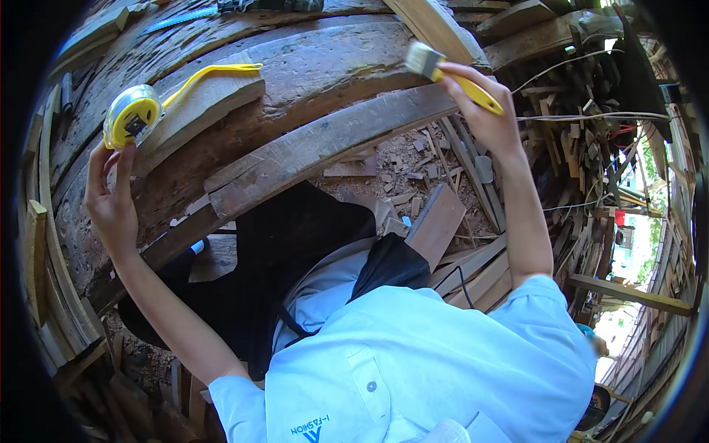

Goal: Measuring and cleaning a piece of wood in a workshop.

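My left hand (109, 193) is raised at the left and holds a yellow tape measure (131, 117) against a wide, worn wooden plank (310, 66). Its yellow tape blade (214, 71) runs out to the right over a lighter board (203, 111). My right hand (484, 103) is up at the top right, gripping the yellow handle of a paintbrush (450, 72). The pale bristles point up and left, close to a narrower plank (332, 140) that slants below the wide one.
Wood offcuts and chips (413, 170) litter the ground below the planks. Stacked timber and loose wires (591, 118) crowd the right side. More boards (44, 280) curve along the left rim. My light blue shirt (413, 362) and dark trousers (281, 258) fill the lower centre.
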A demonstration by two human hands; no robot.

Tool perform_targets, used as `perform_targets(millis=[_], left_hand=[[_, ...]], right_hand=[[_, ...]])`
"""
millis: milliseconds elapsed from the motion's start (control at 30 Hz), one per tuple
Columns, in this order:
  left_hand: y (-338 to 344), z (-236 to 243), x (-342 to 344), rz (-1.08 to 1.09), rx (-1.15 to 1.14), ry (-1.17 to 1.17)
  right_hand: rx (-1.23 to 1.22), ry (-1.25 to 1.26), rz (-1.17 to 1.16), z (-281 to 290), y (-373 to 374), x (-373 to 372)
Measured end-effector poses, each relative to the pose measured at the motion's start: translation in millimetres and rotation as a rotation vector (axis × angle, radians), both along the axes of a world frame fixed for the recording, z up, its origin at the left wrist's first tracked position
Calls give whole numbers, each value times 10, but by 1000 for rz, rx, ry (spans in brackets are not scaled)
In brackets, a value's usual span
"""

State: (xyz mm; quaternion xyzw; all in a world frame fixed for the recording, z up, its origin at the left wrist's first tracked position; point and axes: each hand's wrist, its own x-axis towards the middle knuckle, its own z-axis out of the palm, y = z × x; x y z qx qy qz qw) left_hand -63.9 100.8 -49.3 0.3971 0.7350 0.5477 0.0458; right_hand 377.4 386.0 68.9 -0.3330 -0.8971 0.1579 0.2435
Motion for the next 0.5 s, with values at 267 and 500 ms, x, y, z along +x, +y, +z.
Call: perform_targets(millis=[267,500], left_hand=[[36,46,38,-1,-6,28],[33,120,93,37,-24,48]], right_hand=[[-324,103,161,-94,287,-470],[-501,15,222,-76,296,-539]])
